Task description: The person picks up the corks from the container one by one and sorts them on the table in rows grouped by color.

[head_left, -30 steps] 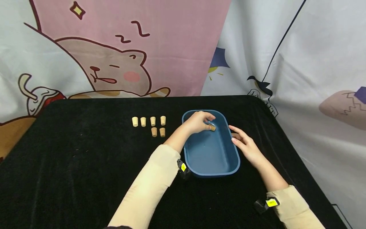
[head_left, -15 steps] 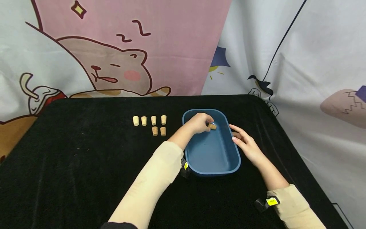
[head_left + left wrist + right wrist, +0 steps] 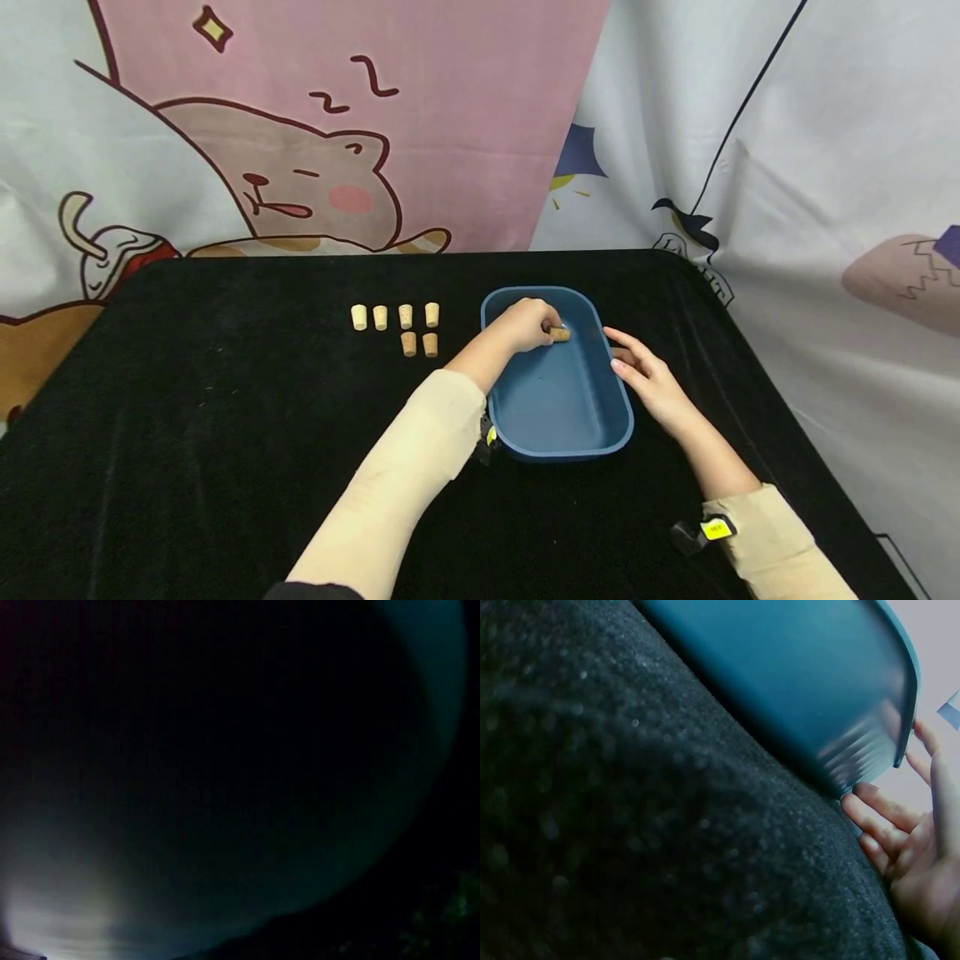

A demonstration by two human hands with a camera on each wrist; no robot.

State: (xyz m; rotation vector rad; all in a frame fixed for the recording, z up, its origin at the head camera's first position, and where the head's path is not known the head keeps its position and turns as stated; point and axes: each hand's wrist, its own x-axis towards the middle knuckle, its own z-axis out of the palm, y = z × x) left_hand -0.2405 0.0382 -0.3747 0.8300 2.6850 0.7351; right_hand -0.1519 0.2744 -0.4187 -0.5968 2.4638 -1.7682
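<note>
A blue plastic bin (image 3: 558, 404) stands on the black-covered table. My left hand (image 3: 525, 323) reaches over its left rim and pinches a small tapered cork (image 3: 559, 334) low inside, near the far end. The fingertips partly hide that cork. Against the bin's right side rests my right hand (image 3: 651, 383), fingers fairly straight. In the right wrist view, this hand (image 3: 919, 859) touches the bin's outer wall (image 3: 802, 682). The left wrist view is nearly black, and neither hand nor cork can be made out there.
Several corks stand in two rows left of the bin, among them a pale cork (image 3: 359, 317) and a browner cork (image 3: 430, 345). A black cloth (image 3: 225, 433) covers the table. Behind it hangs a printed curtain (image 3: 480, 125).
My left hand has lowered slightly into the bin, and the cork at its fingertips has turned to lie more level. My right hand stays against the bin.
</note>
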